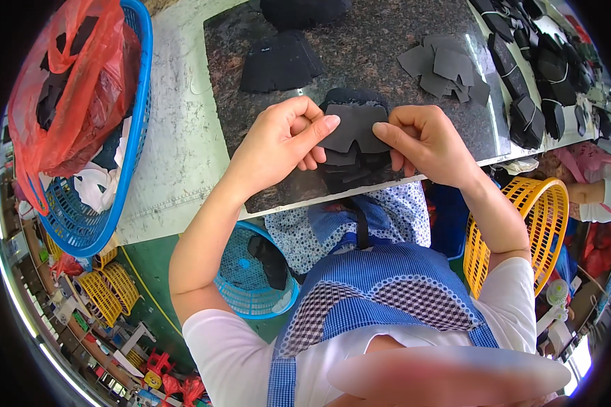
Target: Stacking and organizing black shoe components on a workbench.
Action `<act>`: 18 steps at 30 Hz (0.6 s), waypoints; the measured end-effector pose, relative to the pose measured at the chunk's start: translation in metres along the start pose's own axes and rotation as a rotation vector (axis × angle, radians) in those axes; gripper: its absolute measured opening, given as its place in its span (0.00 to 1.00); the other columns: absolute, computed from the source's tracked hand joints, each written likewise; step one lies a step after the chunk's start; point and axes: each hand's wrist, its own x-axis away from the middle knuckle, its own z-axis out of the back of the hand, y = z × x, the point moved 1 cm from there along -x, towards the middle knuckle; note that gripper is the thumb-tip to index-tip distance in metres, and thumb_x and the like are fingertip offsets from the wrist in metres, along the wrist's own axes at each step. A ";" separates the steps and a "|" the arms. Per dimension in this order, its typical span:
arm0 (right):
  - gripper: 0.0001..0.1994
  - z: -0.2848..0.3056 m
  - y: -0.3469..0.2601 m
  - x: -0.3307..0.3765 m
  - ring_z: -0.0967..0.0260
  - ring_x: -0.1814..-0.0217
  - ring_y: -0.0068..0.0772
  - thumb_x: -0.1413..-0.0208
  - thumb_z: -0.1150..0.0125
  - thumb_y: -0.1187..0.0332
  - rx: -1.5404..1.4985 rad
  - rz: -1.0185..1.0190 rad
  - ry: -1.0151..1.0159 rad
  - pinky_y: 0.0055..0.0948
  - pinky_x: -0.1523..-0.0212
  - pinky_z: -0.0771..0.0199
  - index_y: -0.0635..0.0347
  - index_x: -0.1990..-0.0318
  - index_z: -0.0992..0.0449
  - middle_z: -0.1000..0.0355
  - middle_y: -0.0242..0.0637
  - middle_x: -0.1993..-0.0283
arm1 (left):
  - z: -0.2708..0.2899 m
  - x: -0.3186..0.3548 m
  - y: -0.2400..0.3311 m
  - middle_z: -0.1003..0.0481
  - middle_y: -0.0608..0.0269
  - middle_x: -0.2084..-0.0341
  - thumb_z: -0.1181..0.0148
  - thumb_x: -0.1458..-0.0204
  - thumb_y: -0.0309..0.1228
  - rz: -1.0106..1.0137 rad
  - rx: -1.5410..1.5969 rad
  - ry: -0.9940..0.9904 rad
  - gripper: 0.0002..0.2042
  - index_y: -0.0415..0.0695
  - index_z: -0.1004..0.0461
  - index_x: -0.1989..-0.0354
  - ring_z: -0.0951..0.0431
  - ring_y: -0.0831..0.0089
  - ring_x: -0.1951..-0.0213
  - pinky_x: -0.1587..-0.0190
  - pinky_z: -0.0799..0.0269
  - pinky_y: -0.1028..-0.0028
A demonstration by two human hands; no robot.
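A flat dark grey piece with a V-shaped notch in its lower edge (355, 125) is held level between my two hands. My left hand (282, 139) pinches its left edge between thumb and curled fingers, and my right hand (424, 139) pinches the right edge the same way. Behind it shows a black cut piece with a fuzzy upper edge (352, 96); whether the two touch I cannot tell. More dark pieces lie partly hidden below, near the edge of the speckled dark stone slab (373, 51). A stack of black pieces (278, 64) sits beyond my left hand, and loose grey notched pieces (451, 64) lie beyond my right.
Tied bundles of black pieces (550, 68) line the table's right side. At left stands a blue basket (142, 88) with a red plastic bag (91, 108). Below the table are a light blue basket (254, 298) and a yellow basket (516, 217). Another person's arm (586, 192) shows at right.
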 end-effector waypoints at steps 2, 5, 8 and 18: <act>0.18 0.000 0.002 -0.001 0.32 0.83 0.17 0.33 0.41 0.62 -0.008 -0.013 -0.002 0.21 0.82 0.35 0.66 0.74 0.26 0.28 0.32 0.81 | -0.001 -0.001 -0.003 0.22 0.63 0.81 0.37 0.37 0.40 0.007 0.015 0.003 0.15 0.39 0.27 0.66 0.23 0.79 0.79 0.76 0.28 0.78; 0.18 -0.003 0.009 -0.007 0.32 0.83 0.20 0.36 0.38 0.62 0.052 0.030 0.045 0.24 0.81 0.35 0.66 0.75 0.27 0.30 0.33 0.83 | -0.005 -0.004 -0.006 0.25 0.65 0.83 0.34 0.40 0.38 -0.137 -0.197 0.102 0.13 0.41 0.29 0.67 0.27 0.80 0.81 0.78 0.32 0.77; 0.17 -0.004 0.023 -0.011 0.31 0.82 0.25 0.39 0.33 0.63 0.264 0.178 0.134 0.27 0.80 0.36 0.65 0.74 0.28 0.33 0.33 0.84 | -0.017 0.002 -0.009 0.22 0.64 0.66 0.27 0.51 0.30 -0.693 -0.642 0.422 0.13 0.45 0.27 0.65 0.24 0.72 0.71 0.70 0.28 0.73; 0.35 0.026 0.009 -0.031 0.34 0.38 0.45 0.54 0.23 0.61 0.432 0.538 -0.016 0.37 0.40 0.30 0.65 0.39 0.29 0.30 0.51 0.43 | -0.063 0.022 -0.038 0.22 0.61 0.52 0.28 0.54 0.24 -1.061 -0.739 0.400 0.15 0.42 0.21 0.57 0.24 0.58 0.44 0.41 0.27 0.57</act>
